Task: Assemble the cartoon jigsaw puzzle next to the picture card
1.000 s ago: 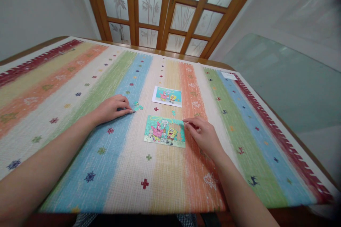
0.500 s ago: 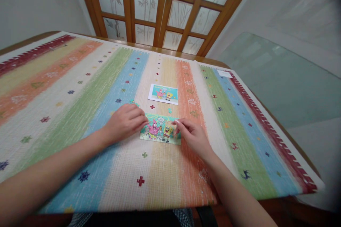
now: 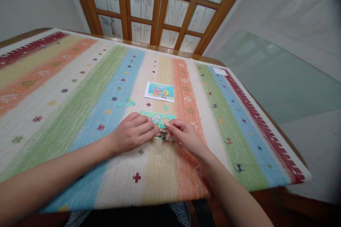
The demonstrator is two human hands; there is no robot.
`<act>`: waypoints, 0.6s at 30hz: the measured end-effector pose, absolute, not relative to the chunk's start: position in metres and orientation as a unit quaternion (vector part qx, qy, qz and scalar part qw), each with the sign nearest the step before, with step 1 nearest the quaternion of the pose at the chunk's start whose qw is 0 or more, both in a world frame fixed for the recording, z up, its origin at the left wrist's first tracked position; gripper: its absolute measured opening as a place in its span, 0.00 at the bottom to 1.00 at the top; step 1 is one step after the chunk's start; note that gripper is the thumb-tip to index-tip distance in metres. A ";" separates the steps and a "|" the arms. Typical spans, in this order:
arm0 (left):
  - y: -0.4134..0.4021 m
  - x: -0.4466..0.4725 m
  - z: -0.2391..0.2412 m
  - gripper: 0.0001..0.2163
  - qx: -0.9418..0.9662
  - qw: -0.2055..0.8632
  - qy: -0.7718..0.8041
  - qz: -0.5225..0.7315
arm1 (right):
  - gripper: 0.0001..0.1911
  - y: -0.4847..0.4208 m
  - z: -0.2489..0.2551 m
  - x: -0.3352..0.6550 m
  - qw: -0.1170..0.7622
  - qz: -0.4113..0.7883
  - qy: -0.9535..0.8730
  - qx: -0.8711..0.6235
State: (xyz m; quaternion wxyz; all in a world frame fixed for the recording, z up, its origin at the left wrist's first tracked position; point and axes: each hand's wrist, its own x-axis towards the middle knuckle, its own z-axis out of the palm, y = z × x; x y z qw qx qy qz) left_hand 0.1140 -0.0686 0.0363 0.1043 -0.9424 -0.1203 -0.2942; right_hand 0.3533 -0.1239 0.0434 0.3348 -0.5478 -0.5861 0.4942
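A small jigsaw puzzle (image 3: 157, 117) with cartoon figures on a teal ground lies flat before me, a tan gap showing in its upper right. My left hand (image 3: 135, 130) covers the left part of it, fingers curled together and pressed on the puzzle, tips near its middle. My right hand (image 3: 184, 135) is at the right side, thumb and forefinger pinched over the picture on what looks like a puzzle piece, mostly hidden. Just beyond is a printed picture card (image 3: 161, 92) with the same figures.
Loose teal puzzle pieces (image 3: 129, 102) lie beyond my left hand, and a single piece (image 3: 166, 108) sits between card and puzzle. A striped tablecloth (image 3: 90, 113) covers the table. A white label (image 3: 220, 71) is at the far right, with glazed wooden doors (image 3: 157, 10) behind.
My left hand has moved right, from the puzzle's left edge over its lower middle, uncovering loose pieces behind it. My right fingers have come closer to the left ones. The view has shifted slightly.
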 end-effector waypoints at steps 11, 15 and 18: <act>-0.092 0.132 0.000 0.21 -0.978 -0.074 -0.138 -0.140 | 0.17 -0.118 0.043 0.398 0.154 0.328 -0.725 -0.586; -0.093 0.131 -0.006 0.22 -0.979 -0.085 -0.149 -0.113 | 0.16 -0.119 0.038 0.392 0.139 0.307 -0.736 -0.587; -0.093 0.131 -0.005 0.22 -0.978 -0.097 -0.155 -0.104 | 0.16 -0.118 0.034 0.391 0.124 0.303 -0.734 -0.595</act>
